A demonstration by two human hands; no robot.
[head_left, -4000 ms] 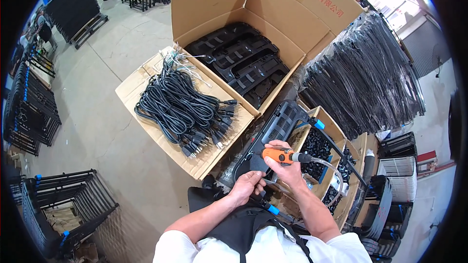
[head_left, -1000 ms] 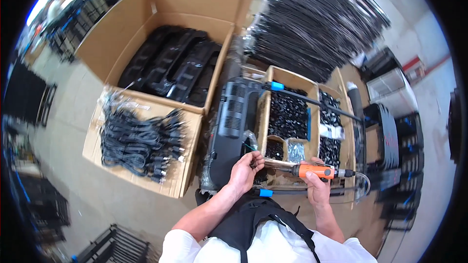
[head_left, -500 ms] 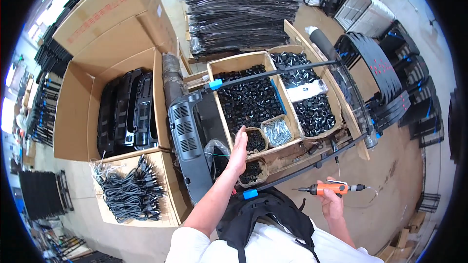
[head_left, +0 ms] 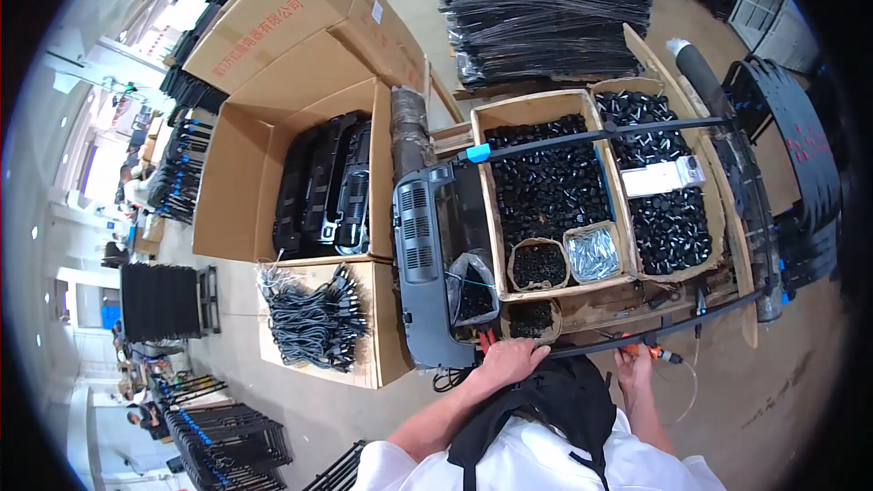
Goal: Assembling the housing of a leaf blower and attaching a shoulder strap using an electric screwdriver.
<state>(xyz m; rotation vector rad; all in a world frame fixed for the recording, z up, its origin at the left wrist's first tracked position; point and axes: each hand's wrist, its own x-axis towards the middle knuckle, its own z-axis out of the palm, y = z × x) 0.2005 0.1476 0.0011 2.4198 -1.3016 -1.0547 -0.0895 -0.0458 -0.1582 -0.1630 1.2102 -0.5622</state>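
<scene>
My left hand [head_left: 509,359] lies knuckles up at the near edge of a grey plastic panel [head_left: 427,255], by the near end of a long black rod [head_left: 677,320]. Its fingers curl downward; what is under them is hidden. My right hand [head_left: 634,365] grips an orange electric screwdriver [head_left: 651,351], tip pointing right, just below that rod. Beyond the hands stands a cardboard tray of small black parts [head_left: 546,177], with a bag of silver screws [head_left: 591,253] and a bag of black parts [head_left: 538,264] at its near side.
A second tray of black parts [head_left: 659,209] sits to the right, under a black rod with a blue end [head_left: 582,138]. To the left are a big carton of black panels [head_left: 327,186] and a box of black cables [head_left: 314,318]. Stacked black wire racks [head_left: 546,9] lie beyond.
My left hand has pulled back from the tray of parts to the panel's near edge. The right hand with the screwdriver has risen toward the long rod. The view has swung left.
</scene>
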